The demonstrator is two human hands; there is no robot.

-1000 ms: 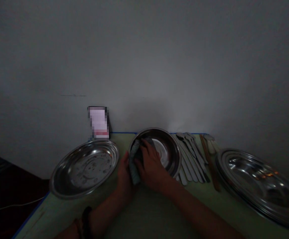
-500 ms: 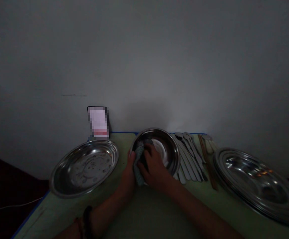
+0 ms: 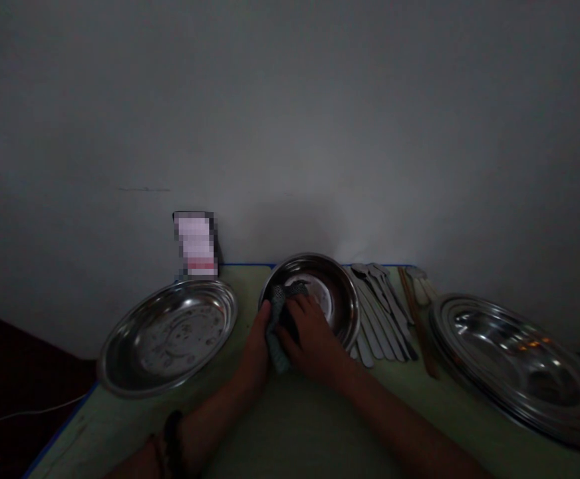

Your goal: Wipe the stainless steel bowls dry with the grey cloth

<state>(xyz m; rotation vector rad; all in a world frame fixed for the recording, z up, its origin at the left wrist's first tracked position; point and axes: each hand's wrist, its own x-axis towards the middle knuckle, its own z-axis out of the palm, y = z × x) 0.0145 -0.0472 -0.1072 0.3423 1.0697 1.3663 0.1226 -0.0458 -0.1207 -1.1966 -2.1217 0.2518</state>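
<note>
1. Metal bowl (image 3: pixel 346 306), one, landmark for this list. Stands on the green table (image 3: pixel 310 432), near its far edge. Round, so no long axis; mouth faces up, possibly tipped a little, though the hands hide the near side of its base.
2. Cloth (image 3: pixel 276 332), one, grey-green, patterned, bunched. Lies partly inside the bowl and over its near-left rim. Long axis runs roughly away from the person, lower end hanging outside the bowl toward the body, upper end bent right over the bowl's floor.
3. Left hand (image 3: pixel 256 346), at the bowl's left side. Thumb up by the rim and cloth, apparently clasping both; remaining fingers hidden.
4. Right hand (image 3: pixel 314 339), over the bowl's near rim. Fingers curled on the cloth, pressing it inward; firmness of grip cannot be told.
5. Step in hand, as judged: wiping the bowl's inner wall, left hand steadying, right hand working.
6. Next move, as judged: calls for sliding the cloth along unwiped wall, or turning the bowl under it, rim held firm.
7. Oval metal dish (image 3: pixel 180 329), left of the bowl, well apart; long axis slants away and rightward.
8. Flatware (image 3: pixel 394 346), just right of the bowl, handles toward the person.
9. Stacked metal plates (image 3: pixel 514 359), far right of the bowl.
</note>
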